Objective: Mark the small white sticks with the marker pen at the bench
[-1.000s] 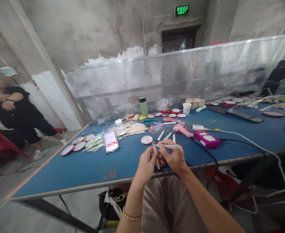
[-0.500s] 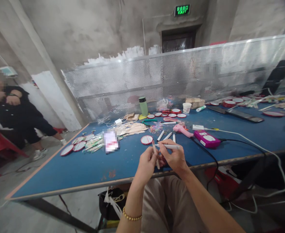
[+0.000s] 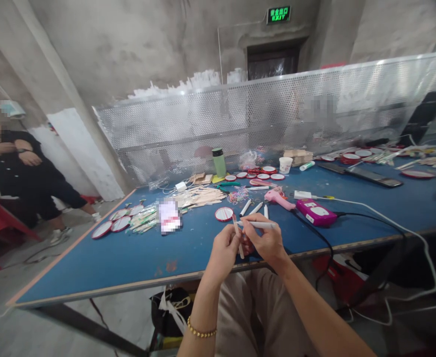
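My left hand [image 3: 225, 249] is closed around a flat wooden craft stick [image 3: 236, 229] whose upper end is coloured reddish. My right hand [image 3: 267, 242] grips a white marker pen [image 3: 260, 224], its tip pointing left against or very near the stick. Just beyond the hands lies a round white disc with a red rim [image 3: 224, 214]. Several more white markers [image 3: 245, 208] rest on the blue table behind my right hand. A pink glue gun [image 3: 280, 199] lies to their right, its black cord trailing towards me.
Left of my hands are a phone [image 3: 170, 216] and a pile of wooden sticks [image 3: 203, 196]. A green bottle [image 3: 219, 163] and a paper cup [image 3: 285, 165] stand at the back. A purple box [image 3: 316, 212] with cables sits right. A person [image 3: 25, 168] stands at far left.
Both hands keep almost the same place, with the marker at the upper part of the stick. The person at the left has shifted their arms slightly.
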`<state>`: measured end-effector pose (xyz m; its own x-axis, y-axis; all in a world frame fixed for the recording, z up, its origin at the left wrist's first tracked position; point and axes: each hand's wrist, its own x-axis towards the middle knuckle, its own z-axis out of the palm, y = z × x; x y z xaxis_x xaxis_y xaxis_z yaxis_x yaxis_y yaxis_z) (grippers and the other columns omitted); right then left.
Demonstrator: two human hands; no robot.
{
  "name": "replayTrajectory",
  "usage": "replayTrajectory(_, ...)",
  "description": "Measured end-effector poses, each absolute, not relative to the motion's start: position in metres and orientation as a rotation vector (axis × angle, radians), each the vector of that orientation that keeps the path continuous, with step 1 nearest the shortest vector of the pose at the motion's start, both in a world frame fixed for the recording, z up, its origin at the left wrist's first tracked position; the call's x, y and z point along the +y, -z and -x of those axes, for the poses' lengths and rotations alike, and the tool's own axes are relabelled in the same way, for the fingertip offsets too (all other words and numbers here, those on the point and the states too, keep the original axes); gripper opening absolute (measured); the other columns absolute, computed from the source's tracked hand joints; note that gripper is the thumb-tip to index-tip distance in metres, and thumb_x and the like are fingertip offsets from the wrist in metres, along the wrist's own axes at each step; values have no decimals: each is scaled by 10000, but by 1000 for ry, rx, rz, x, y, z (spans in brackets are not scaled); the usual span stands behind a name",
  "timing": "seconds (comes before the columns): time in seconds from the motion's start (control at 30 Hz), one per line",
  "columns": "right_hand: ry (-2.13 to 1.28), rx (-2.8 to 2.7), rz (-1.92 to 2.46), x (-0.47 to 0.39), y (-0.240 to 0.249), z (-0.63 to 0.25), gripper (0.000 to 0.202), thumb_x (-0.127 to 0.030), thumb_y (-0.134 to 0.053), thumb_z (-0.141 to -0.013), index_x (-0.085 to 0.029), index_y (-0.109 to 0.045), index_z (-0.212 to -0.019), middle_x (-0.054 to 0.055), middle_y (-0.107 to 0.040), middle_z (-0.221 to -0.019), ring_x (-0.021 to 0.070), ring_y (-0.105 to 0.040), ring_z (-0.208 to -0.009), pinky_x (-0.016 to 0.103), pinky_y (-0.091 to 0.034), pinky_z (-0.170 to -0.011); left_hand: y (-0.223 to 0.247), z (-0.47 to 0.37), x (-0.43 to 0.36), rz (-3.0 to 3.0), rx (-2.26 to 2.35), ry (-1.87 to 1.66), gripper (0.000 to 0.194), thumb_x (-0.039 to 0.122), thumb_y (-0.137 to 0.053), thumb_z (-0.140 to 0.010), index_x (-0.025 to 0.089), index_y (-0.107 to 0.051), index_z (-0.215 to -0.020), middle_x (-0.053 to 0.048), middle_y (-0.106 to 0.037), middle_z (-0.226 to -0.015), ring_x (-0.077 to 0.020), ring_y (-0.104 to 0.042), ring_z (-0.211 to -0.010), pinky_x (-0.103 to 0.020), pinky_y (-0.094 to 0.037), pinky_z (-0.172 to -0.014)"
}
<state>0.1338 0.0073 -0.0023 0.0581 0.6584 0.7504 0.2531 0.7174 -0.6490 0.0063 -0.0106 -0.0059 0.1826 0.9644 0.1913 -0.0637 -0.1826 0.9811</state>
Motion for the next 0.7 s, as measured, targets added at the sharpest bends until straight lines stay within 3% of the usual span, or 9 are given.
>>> replayTrajectory(0.7, -385, -1551, 799, 7, 1, -134, 169, -277, -548, -864, -195, -670, -781, 31, -691, -702, 169, -671, -676, 247, -527, -580, 6, -5, -10, -1442, 964, -1207, 360, 498, -613, -803, 150, -564, -882, -4, -604, -728, -141, -607, -602, -290, -538, -604)
